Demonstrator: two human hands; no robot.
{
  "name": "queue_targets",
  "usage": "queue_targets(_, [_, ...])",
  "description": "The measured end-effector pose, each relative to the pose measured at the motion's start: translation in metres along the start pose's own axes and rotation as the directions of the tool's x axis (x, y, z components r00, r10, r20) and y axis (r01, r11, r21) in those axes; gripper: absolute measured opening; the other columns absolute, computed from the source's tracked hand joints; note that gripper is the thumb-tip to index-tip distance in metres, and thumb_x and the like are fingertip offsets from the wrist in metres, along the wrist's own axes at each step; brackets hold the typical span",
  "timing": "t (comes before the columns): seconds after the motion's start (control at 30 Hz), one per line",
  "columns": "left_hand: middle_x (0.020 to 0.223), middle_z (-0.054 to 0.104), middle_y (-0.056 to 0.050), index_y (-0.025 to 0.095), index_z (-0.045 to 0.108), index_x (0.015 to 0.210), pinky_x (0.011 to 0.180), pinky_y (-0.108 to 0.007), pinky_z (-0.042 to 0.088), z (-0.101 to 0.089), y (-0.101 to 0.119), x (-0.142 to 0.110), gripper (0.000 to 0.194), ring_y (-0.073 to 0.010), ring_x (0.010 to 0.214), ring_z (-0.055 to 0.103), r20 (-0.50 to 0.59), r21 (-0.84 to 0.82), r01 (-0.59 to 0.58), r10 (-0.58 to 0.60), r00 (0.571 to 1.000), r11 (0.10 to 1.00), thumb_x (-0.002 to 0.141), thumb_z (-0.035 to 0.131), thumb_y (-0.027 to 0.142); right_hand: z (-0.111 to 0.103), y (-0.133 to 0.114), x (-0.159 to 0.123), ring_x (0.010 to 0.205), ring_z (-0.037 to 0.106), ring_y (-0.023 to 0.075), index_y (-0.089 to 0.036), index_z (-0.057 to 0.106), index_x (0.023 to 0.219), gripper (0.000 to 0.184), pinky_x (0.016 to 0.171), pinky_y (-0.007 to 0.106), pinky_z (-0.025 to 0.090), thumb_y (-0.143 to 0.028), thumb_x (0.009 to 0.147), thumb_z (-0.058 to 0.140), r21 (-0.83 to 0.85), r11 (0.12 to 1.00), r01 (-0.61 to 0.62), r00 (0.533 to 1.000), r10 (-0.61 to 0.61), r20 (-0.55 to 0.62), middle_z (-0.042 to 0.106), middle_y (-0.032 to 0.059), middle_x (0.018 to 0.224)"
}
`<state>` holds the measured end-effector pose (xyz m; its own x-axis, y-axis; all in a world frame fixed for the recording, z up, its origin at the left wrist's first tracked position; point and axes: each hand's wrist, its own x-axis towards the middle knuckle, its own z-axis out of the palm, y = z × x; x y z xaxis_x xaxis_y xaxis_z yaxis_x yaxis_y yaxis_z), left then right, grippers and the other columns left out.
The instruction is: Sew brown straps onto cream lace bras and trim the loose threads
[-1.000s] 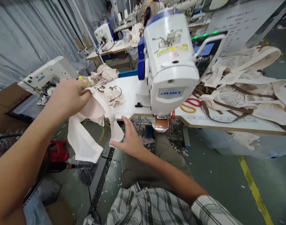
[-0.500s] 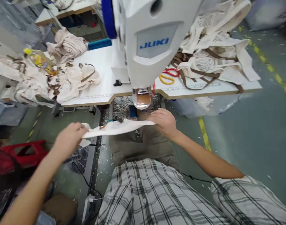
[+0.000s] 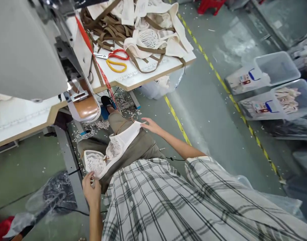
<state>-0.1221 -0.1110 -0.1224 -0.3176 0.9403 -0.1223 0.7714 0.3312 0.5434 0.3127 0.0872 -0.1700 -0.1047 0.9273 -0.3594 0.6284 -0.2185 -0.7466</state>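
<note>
A white lace bra with a small brown bow at its middle lies stretched across my lap, cups facing up. My left hand has its fingers curled at the bra's near-left end, gripping the edge by one cup. At the far-right end, my right hand holds the tip of the wing between thumb and fingers, the other fingers fairly straight. Beyond my knees is the sewing machine's arm, with a brown plate and metal presser parts at its end.
Red-and-yellow-handled scissors lie on the white sewing table beside a pile of bras and brown straps. A red cord hangs by the machine. Clear plastic bins stand on the floor at right.
My view has swung to the right. The bra, held up in front of the machine before, is now lower, spread over my lap with its lace cups showing. Both hands have come down with it.
</note>
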Motion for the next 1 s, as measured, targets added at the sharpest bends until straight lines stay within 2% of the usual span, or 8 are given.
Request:
queue_targets(0.2, [0.111,0.069,-0.011,0.018,0.068,0.103,0.081,-0.037,0.053,-0.009,0.021,0.034,0.026,-0.0273,0.106,0.064,-0.115,-0.047,0.001,-0.007,0.993,0.999,0.087,0.052,0.03,-0.005,-0.033,0.025,0.113,0.064,0.03,-0.021,0.074,0.086,0.027,0.118,0.06,0.024,-0.047,0.087,0.066,0.014,0.997,0.07,0.997,-0.071,0.015,0.075,0.0078,0.104])
queue_targets(0.33, [0.114,0.068,-0.013,0.018,0.069,0.104,0.084,-0.037,0.053,-0.007,0.044,0.047,0.026,-0.0279,0.111,0.064,-0.064,-0.084,-0.057,0.052,0.997,0.995,0.091,0.052,0.032,-0.01,-0.053,0.019,0.082,0.067,0.0211,-0.018,0.073,0.087,0.035,0.094,0.041,0.048,-0.049,0.091,0.056,0.084,0.989,0.125,0.991,-0.128,0.042,0.075,0.0063,0.09])
queue_targets(0.47, [0.112,0.069,-0.012,0.018,0.068,0.105,0.081,-0.034,0.055,-0.005,0.072,0.061,0.026,-0.0245,0.104,0.067,-0.04,-0.159,-0.031,0.025,0.999,0.987,0.093,0.052,0.035,-0.017,-0.08,-0.006,0.088,0.066,0.0197,-0.017,0.073,0.1,0.04,0.076,0.029,0.047,-0.05,0.095,0.051,0.146,0.969,0.2,0.98,-0.199,-0.021,0.074,0.0084,0.103])
queue_targets(0.57, [0.122,0.068,-0.013,0.02,0.065,0.116,0.094,-0.038,0.055,-0.006,0.114,0.074,0.027,-0.0245,0.114,0.065,-0.005,-0.183,-0.185,0.188,0.982,0.965,0.095,0.053,0.03,-0.02,-0.106,-0.026,0.082,0.062,0.0173,-0.018,0.074,0.097,0.036,0.075,0.028,0.043,-0.05,0.095,0.058,0.116,0.934,0.337,0.942,-0.332,-0.059,0.072,0.0068,0.092])
queue_targets(0.63, [0.14,0.06,-0.016,0.021,0.057,0.133,0.109,-0.045,0.047,-0.009,0.151,0.082,0.038,-0.0272,0.133,0.055,-0.002,-0.164,-0.437,0.442,0.897,0.885,0.095,0.055,0.025,-0.02,-0.125,-0.036,0.076,0.058,0.016,-0.019,0.074,0.092,0.032,0.075,0.029,0.041,-0.047,0.097,0.059,-0.003,0.854,0.521,0.851,-0.519,-0.083,0.068,0.0043,0.079])
queue_targets(0.7, [0.149,0.053,-0.017,0.021,0.048,0.142,0.116,-0.05,0.04,-0.013,0.185,0.091,0.049,-0.0292,0.146,0.044,0.009,-0.136,-0.674,0.681,0.732,0.726,0.094,0.056,0.021,-0.02,-0.142,-0.042,0.072,0.054,0.0154,-0.02,0.073,0.088,0.029,0.074,0.03,0.038,-0.041,0.1,0.057,-0.17,0.699,0.694,0.699,-0.711,-0.073,0.062,0.0021,0.068])
queue_targets(0.8, [0.14,0.063,-0.014,0.023,0.054,0.137,0.121,-0.055,0.033,-0.02,0.218,0.102,0.044,-0.0295,0.144,0.046,0.078,-0.04,-0.835,0.835,0.544,0.548,0.093,0.057,0.017,-0.022,-0.162,-0.048,0.069,0.049,0.0154,-0.021,0.072,0.085,0.026,0.075,0.031,0.037,-0.032,0.101,0.055,-0.338,0.481,0.809,0.508,-0.861,-0.01,0.056,0.0002,0.063])
queue_targets(1.0, [0.079,0.071,-0.003,0.023,0.067,0.093,0.083,-0.034,0.055,-0.024,0.214,0.102,0.008,-0.0181,0.08,0.067,-0.09,0.008,-0.913,0.91,0.405,0.407,0.088,0.066,0.016,-0.024,-0.175,-0.056,0.067,0.047,0.0152,-0.022,0.07,0.084,0.021,0.082,0.032,0.042,-0.025,0.099,0.056,-0.406,0.439,0.802,0.44,-0.893,-0.095,0.058,-0.0017,0.063])
